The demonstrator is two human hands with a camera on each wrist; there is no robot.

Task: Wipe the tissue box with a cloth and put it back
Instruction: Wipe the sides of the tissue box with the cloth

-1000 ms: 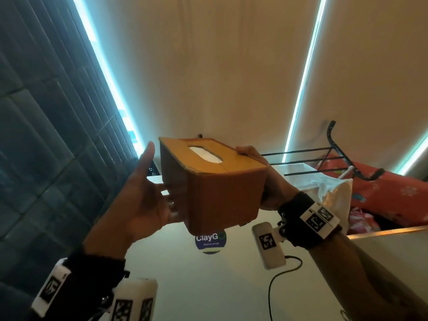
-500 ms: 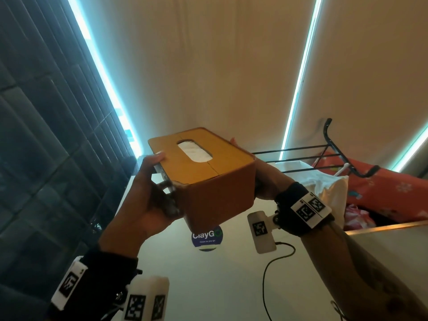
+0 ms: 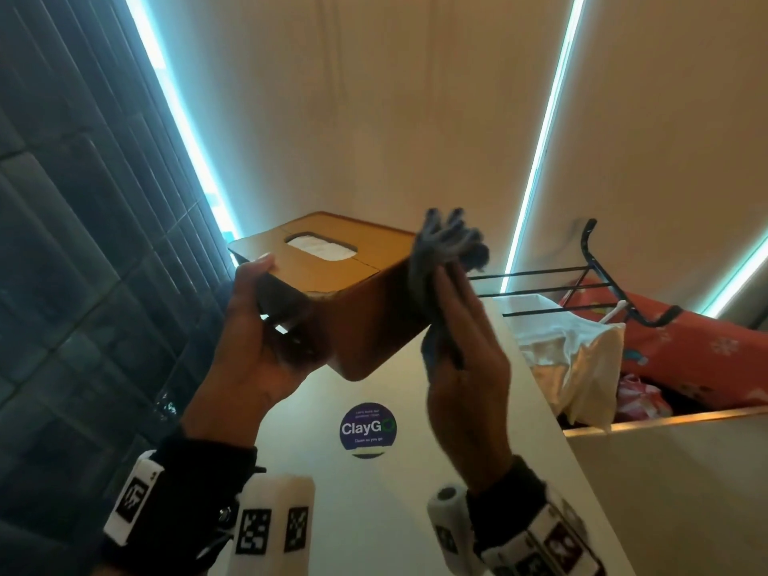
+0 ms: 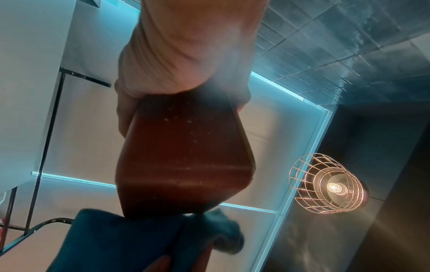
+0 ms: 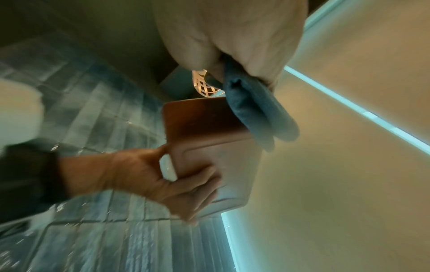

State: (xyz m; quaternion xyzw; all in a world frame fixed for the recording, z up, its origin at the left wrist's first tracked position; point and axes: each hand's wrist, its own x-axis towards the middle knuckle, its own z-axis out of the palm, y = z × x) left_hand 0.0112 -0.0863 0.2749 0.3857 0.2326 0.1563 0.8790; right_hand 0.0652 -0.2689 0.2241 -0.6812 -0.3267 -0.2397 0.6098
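Tissue box point(image 3: 332, 284) is being held up in the air above the white table point(image 3: 374, 513), left hand point(image 3: 253, 351) clamping its end, right hand point(image 3: 465, 367) with fingers together pressing the grey cloth point(image 3: 440, 259) flat on its side, wanting firm, overlapping strokes.

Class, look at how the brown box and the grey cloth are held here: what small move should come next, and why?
Probably draw the grey cloth along the end face of the brown leather-look tissue box. The right hand already presses the cloth flat against that end, while the left hand has a grip on the opposite end, holding the box in the air and steadying it.
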